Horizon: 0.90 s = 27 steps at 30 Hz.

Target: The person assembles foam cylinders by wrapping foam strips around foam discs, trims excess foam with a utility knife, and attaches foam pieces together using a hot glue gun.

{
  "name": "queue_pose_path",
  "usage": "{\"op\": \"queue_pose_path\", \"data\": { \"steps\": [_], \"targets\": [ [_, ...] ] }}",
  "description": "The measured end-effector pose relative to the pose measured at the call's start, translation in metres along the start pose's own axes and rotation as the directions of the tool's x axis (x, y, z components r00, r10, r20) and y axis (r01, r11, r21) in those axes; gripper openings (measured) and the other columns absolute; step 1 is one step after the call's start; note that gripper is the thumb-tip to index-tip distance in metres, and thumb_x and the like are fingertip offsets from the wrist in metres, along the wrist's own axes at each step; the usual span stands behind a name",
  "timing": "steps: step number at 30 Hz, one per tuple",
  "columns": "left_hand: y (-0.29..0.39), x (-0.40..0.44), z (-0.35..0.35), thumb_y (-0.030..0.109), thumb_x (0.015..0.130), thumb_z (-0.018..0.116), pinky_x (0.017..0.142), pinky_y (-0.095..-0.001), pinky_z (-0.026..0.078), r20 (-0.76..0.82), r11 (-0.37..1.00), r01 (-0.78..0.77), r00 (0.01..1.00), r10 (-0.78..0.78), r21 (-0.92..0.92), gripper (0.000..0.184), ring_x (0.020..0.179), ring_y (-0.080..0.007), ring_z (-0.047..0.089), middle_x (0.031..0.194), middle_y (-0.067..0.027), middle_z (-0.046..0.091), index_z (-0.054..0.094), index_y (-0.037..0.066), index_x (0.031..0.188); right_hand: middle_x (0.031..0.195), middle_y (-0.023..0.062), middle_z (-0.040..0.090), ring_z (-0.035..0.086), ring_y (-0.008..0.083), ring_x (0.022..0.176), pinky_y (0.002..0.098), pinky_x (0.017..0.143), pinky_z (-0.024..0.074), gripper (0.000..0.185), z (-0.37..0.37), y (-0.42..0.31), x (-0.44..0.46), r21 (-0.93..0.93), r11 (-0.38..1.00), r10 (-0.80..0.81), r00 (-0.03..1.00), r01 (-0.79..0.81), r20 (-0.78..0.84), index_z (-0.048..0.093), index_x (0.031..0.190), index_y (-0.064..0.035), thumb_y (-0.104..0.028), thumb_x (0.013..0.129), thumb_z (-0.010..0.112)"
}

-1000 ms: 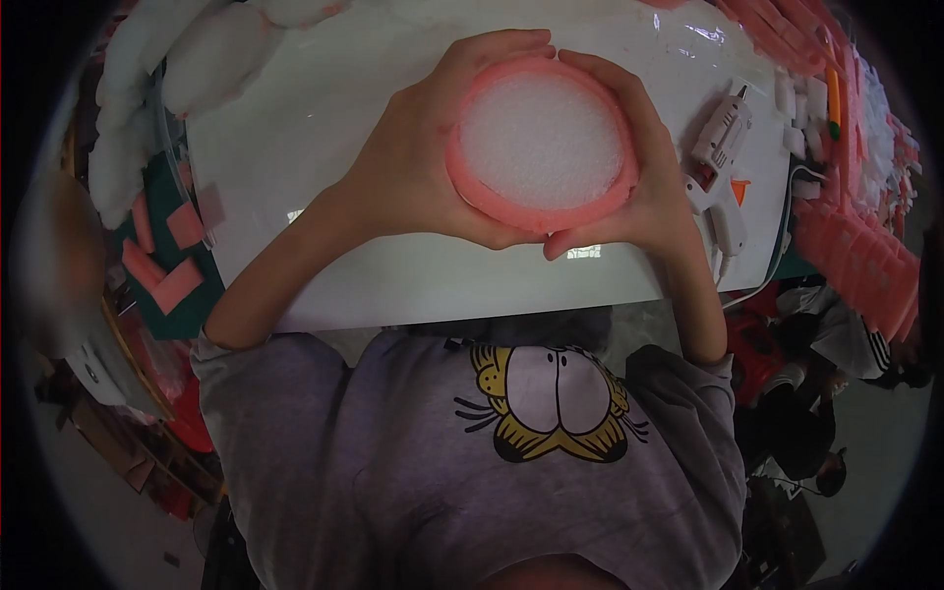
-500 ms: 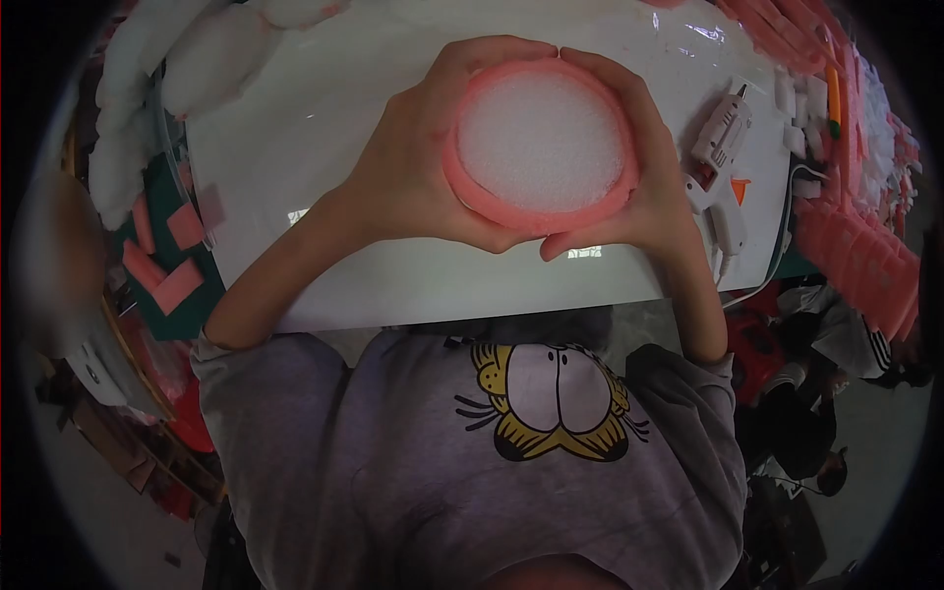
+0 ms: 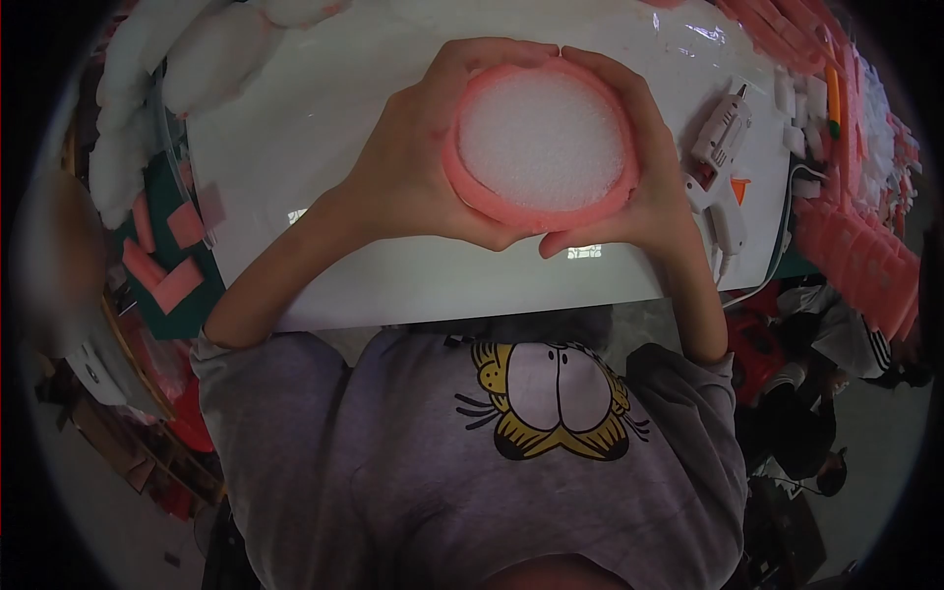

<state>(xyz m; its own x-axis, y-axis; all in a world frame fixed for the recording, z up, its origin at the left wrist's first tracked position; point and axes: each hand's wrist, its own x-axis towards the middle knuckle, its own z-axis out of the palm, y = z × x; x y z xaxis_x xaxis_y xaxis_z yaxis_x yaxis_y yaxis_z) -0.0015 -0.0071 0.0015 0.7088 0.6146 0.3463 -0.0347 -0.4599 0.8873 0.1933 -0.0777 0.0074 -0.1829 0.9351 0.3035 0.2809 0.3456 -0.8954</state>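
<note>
1. A pink-banded foam disc [image 3: 541, 143] is held between two hands over the white table [image 3: 393, 285], away from the near edge; whether the tabletop is touched by it cannot be told.
2. From the disc's centre, the rim is wrapped by the left hand [image 3: 418, 147] from about 7 round through 9 to 12 o'clock, and by the right hand [image 3: 649, 187] from about 1 round through 3 to 6.
3. The disc is grasped by both hands at once: the fingertips are brought close together near 12, the thumbs near 6. Neither hand is nearer, since the rim is touched by both.
4. The white round face is turned up toward the camera; a slightly longer axis is shown from 9 to 3, perhaps through lens distortion.
5. A glue gun [image 3: 723, 133] is laid at 3 o'clock, its nozzle pointed toward 1. It is separated from the disc by the right hand, to which it is nearer.
6. White stuffing [image 3: 211, 69] is heaped between 9 and 10, pink foam pieces [image 3: 177, 285] are scattered at 8, and pink strips [image 3: 855, 265] are stacked near 4.
</note>
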Motion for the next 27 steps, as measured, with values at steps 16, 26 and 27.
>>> {"op": "queue_pose_path", "data": {
  "steps": [16,26,27],
  "targets": [
    [0.0035,0.0029,-0.0037,0.022,0.044,0.087,0.09,-0.0362,0.048,0.027,0.997,-0.009,1.0,0.007,0.078,0.103,0.11,-0.0253,0.055,0.127,-0.0081,0.049,0.034,0.009,0.131,0.118,0.013,0.056,0.058,0.0265,0.107,0.036,0.089,0.0472,0.107,0.0014,0.0007,0.0005,0.033,0.999,0.016,1.0,-0.015,-0.012,0.039,0.126,-0.0042,-0.039,0.04,0.092],
    [0.0026,0.0039,-0.0068,0.023,0.041,0.089,0.098,-0.0365,0.042,0.094,0.998,0.042,0.995,-0.045,0.038,0.112,0.122,-0.0245,0.043,0.136,-0.0103,0.038,0.031,0.007,0.136,0.115,0.0132,0.057,0.059,0.0259,0.105,0.0353,0.088,0.0476,0.108,0.0011,0.0019,-0.0006,0.041,0.997,0.068,0.998,-0.067,-0.01,0.04,0.126,-0.0042,-0.04,0.039,0.092],
    [0.0036,0.0038,-0.0069,0.023,0.041,0.089,0.098,-0.0366,0.042,0.089,0.999,0.045,0.995,-0.047,0.031,0.112,0.121,-0.0248,0.045,0.135,-0.0103,0.039,0.031,0.007,0.136,0.115,0.0132,0.058,0.059,0.0259,0.105,0.0353,0.088,0.0476,0.108,0.0014,0.002,-0.0008,0.041,0.996,0.074,0.997,-0.074,-0.014,0.04,0.126,-0.0042,-0.04,0.039,0.092]
  ]
}}
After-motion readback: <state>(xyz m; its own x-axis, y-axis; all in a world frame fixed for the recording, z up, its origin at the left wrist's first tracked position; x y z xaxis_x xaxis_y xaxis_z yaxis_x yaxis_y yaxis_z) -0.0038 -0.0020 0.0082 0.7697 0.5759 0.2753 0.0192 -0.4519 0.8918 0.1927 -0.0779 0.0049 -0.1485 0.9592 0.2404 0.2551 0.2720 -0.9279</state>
